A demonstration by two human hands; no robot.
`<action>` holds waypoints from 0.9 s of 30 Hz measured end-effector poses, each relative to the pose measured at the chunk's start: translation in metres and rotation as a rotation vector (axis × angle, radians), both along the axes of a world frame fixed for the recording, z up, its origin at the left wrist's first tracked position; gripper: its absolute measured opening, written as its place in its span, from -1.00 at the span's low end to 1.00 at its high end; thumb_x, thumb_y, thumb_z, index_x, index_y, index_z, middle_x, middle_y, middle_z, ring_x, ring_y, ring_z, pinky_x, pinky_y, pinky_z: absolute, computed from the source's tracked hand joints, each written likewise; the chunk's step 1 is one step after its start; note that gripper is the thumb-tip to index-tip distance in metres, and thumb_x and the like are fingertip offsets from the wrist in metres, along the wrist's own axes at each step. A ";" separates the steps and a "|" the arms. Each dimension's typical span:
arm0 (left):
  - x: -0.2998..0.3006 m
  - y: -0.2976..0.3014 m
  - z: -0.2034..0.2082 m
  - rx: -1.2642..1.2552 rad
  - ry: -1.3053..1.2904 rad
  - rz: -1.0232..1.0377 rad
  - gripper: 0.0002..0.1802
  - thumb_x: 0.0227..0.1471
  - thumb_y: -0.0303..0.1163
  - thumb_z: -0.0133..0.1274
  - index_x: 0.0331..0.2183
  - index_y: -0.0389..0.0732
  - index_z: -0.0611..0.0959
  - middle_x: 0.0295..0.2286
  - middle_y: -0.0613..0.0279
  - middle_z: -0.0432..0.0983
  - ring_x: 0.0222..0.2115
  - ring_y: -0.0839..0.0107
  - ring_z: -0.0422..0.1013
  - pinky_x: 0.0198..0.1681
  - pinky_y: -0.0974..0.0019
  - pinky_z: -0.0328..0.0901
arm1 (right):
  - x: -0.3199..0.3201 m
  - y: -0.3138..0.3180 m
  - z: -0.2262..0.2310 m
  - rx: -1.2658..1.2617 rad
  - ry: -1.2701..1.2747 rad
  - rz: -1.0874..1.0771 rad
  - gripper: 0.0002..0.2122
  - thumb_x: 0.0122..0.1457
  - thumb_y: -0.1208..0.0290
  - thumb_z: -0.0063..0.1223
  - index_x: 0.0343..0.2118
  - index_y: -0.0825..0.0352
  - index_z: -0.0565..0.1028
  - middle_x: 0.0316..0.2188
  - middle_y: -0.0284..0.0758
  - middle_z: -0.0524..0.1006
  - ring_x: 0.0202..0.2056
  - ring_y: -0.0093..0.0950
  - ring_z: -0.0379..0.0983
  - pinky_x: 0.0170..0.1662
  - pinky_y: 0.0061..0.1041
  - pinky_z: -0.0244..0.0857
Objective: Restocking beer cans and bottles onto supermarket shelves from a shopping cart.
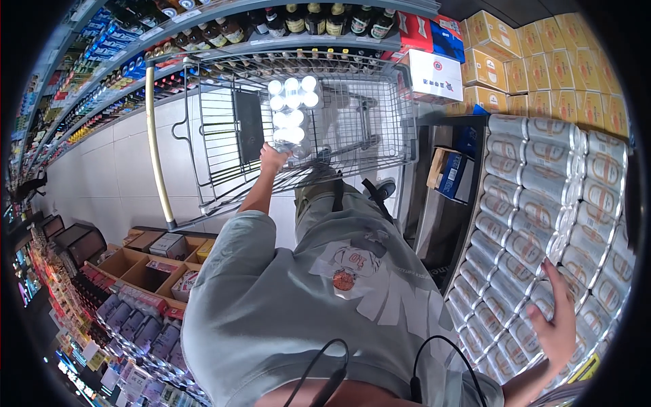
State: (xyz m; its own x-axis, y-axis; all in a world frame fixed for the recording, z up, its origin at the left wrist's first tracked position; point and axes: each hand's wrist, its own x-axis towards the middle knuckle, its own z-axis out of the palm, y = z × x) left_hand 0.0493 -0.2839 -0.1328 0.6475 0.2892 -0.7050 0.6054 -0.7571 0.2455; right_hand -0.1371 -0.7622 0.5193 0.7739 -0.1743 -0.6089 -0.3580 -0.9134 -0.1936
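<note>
My left hand [274,157] reaches over the near side of a wire shopping cart [413,102]. Its fingers are closed on the near end of a plastic-wrapped pack of cans [291,119], whose round silvery tops face up in the cart. To the right, my right hand [557,320] is open, thumb and fingers apart. It hovers over or beside a large stack of shrink-wrapped silver beer cans [522,217]; whether it touches them I cannot tell.
Shelves of bottles [315,22] run behind the cart. Yellow cartons [556,68] and a white box [434,74] stand at the far right. A blue open carton [453,175] sits beside the can stack. Divided cardboard bins [149,271] lie at left.
</note>
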 end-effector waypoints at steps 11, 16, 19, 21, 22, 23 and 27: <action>0.032 -0.052 -0.066 0.033 0.054 0.135 0.72 -0.47 0.25 0.48 0.39 -0.11 -0.35 0.37 -0.24 -0.28 0.38 -0.11 -0.13 0.40 -0.09 -0.14 | -0.107 0.016 -0.319 0.964 0.184 -1.016 -0.45 0.30 0.21 -0.01 0.30 0.31 0.25 0.11 -0.16 0.48 0.07 -0.32 0.48 0.11 -0.31 0.37; 0.017 -0.069 -0.072 0.226 -0.044 0.072 0.70 -0.45 0.39 0.38 0.39 0.02 -0.40 0.31 -0.39 -0.14 0.37 -0.18 -0.16 0.37 -0.29 -0.24 | -0.333 0.045 -0.465 0.923 -0.077 -1.848 -0.62 0.39 0.22 -0.11 0.20 0.22 0.37 0.01 -0.31 0.53 -0.10 -0.44 0.53 -0.04 -0.45 0.40; 0.022 -0.073 -0.072 0.262 0.014 0.071 0.71 -0.44 0.37 0.40 0.38 0.05 -0.45 0.32 -0.35 -0.13 0.37 -0.17 -0.16 0.36 -0.34 -0.26 | -0.408 0.053 -0.473 0.668 0.211 -1.606 -0.61 0.38 0.22 -0.09 0.20 0.23 0.36 0.01 -0.30 0.53 -0.08 -0.42 0.52 -0.01 -0.43 0.39; 0.028 -0.077 -0.068 0.297 0.055 0.074 0.71 -0.42 0.35 0.40 0.37 0.03 -0.49 0.27 -0.35 -0.05 0.35 -0.16 -0.12 0.34 -0.41 -0.26 | -0.416 0.064 -0.471 0.620 0.315 -1.501 -0.61 0.38 0.22 -0.08 0.20 0.23 0.36 0.01 -0.30 0.53 -0.06 -0.40 0.51 0.01 -0.41 0.38; 0.031 -0.078 -0.065 0.296 0.093 0.075 0.71 -0.42 0.35 0.40 0.36 0.02 -0.49 0.25 -0.35 -0.02 0.34 -0.17 -0.10 0.34 -0.42 -0.25 | -0.407 0.067 -0.467 0.623 0.335 -1.470 -0.60 0.38 0.22 -0.07 0.21 0.24 0.36 0.01 -0.29 0.53 -0.05 -0.39 0.51 0.02 -0.40 0.38; 0.033 -0.079 -0.062 0.288 0.094 0.092 0.69 -0.40 0.30 0.42 0.37 0.03 -0.46 0.25 -0.35 -0.01 0.34 -0.15 -0.09 0.33 -0.42 -0.25 | -0.394 0.072 -0.465 0.636 0.338 -1.440 -0.60 0.38 0.22 -0.06 0.21 0.24 0.35 0.01 -0.29 0.53 -0.05 -0.39 0.51 0.03 -0.40 0.38; 0.037 -0.081 -0.056 0.319 0.094 0.102 0.61 -0.37 0.17 0.46 0.38 0.08 -0.37 0.18 -0.26 0.10 0.25 -0.09 0.05 0.28 -0.32 -0.06 | -0.310 0.083 -0.464 0.762 0.236 -1.306 -0.59 0.37 0.21 -0.04 0.21 0.25 0.35 0.01 -0.28 0.53 -0.02 -0.35 0.50 0.06 -0.37 0.37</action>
